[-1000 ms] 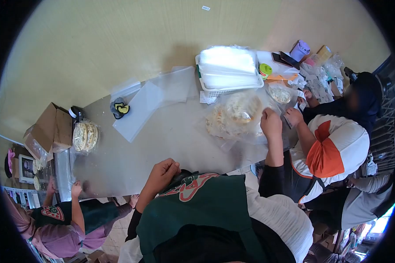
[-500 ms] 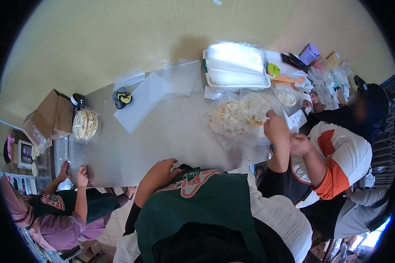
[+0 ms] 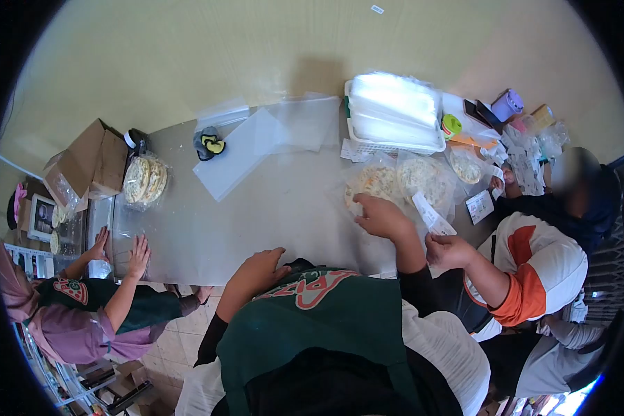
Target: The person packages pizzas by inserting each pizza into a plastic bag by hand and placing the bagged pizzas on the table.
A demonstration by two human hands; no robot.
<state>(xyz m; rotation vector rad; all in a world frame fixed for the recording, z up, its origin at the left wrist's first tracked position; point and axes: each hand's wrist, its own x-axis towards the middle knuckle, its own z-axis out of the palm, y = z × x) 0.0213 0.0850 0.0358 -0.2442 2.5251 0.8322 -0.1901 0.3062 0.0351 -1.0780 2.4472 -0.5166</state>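
My left hand (image 3: 258, 272) lies at the front edge of the table by my apron, fingers stretched out and holding nothing. Reaching over the table, my right hand (image 3: 383, 218) is at the near side of a bagged pizza (image 3: 373, 182), with its fingers extended and apart over the clear bag. A second bagged pizza (image 3: 421, 177) lies just to the right of it. Close to my right wrist, a co-worker's hand (image 3: 452, 251) in an orange sleeve holds a printed white paper slip (image 3: 433, 216).
A white basket (image 3: 395, 144) full of clear plastic bags stands at the back. Flat plastic sheets (image 3: 246, 149) and a grey-yellow bundle (image 3: 208, 144) lie on the left. Further left are more bagged pizzas (image 3: 145, 182), a cardboard box (image 3: 93, 163) and another person's hands (image 3: 139, 256).
My right hand has moved left from the right pizza to the left one. The co-worker's hand now holds the slip out over the table. The person at left has spread their hands.
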